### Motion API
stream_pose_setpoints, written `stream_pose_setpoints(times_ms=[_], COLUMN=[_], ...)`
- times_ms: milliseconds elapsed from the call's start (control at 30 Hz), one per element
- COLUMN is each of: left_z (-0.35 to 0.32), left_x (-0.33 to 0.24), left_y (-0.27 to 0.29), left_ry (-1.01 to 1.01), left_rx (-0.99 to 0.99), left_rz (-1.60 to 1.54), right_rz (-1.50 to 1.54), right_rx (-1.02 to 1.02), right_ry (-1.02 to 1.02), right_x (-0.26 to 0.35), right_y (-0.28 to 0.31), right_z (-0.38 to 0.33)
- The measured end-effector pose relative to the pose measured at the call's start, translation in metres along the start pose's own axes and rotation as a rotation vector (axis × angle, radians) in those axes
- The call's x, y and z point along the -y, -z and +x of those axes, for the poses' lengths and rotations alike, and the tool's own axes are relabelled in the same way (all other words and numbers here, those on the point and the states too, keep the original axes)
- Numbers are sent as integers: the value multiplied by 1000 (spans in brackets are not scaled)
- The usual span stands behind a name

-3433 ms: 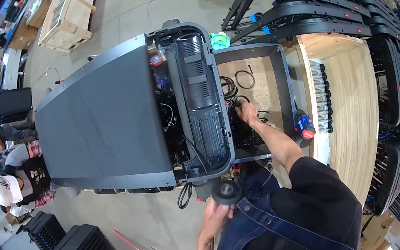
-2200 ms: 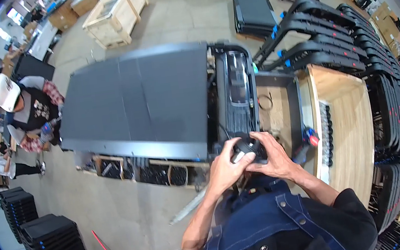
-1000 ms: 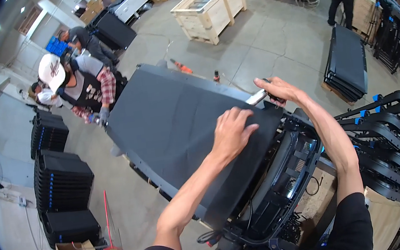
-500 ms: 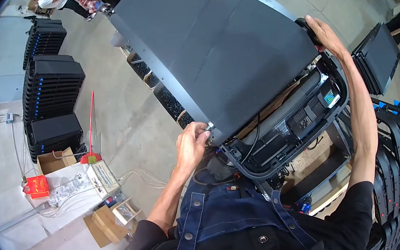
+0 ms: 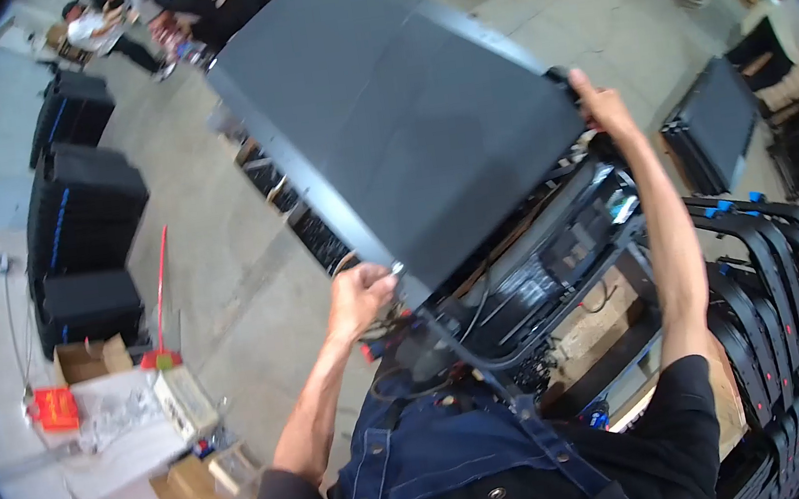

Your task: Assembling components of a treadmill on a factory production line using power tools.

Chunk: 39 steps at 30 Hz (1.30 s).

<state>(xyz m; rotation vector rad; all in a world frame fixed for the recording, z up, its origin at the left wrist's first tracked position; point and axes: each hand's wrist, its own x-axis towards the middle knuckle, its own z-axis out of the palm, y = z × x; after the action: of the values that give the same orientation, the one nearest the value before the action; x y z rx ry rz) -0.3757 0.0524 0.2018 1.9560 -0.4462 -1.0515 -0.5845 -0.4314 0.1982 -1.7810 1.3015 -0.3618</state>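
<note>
A treadmill deck with a dark grey belt [image 5: 414,126] lies at a slant in front of me, silver side rails [image 5: 317,195] along its edges. Joined at its near end is a black frame [image 5: 509,356] with the motor compartment uncovered and a thin cable across it. My left hand [image 5: 358,300] is at the near end of the left rail, fingers closed in a pinch around a small shiny piece, too blurred to name. At the right rail's near end, my right hand [image 5: 606,111] is closed on a black end piece [image 5: 561,79], thumb uppermost.
Stacked black panels [image 5: 96,204] line the left wall. Below them are a red broom [image 5: 163,291], a cardboard box [image 5: 91,359] and a white worktable [image 5: 57,486]. Black curved frames [image 5: 776,271] crowd the right. Other people [image 5: 103,31] are at the far left.
The whole view has shifted, so the treadmill and both hands appear further left. More of the far floor and a wooden crate show. My hands stay at the same two rail ends.
</note>
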Motion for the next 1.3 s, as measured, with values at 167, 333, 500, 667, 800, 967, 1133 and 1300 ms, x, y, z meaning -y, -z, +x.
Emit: stream_pose_setpoints(times_ms=[167, 333, 500, 667, 800, 967, 1133, 1300], left_z=[-5, -14, -71, -87, -95, -95, -75, -74], left_x=[12, 6, 5, 2, 4, -14, 9, 12], left_y=[7, -13, -40, -71, -67, -66, -86, -86], left_ry=[-56, -61, -111, -139, -178, -408, -444, -341], left_rx=[-106, -47, -101, -117, -152, -179, -109, -40], left_rz=[225, 70, 95, 19, 42, 278, 389, 532], right_rz=[15, 126, -92, -85, 197, 330, 257, 200], right_rx=[87, 26, 33, -10, -199, -383, -431, -442], right_ry=[6, 15, 41, -29, -11, -20, -16, 27], right_x=[9, -18, -3, -52, -89, -92, -100, -95], right_y=[-20, 4, 53, 54, 28, 10, 18, 11], right_z=[-10, -8, -67, -85, -81, -76, -71, -76])
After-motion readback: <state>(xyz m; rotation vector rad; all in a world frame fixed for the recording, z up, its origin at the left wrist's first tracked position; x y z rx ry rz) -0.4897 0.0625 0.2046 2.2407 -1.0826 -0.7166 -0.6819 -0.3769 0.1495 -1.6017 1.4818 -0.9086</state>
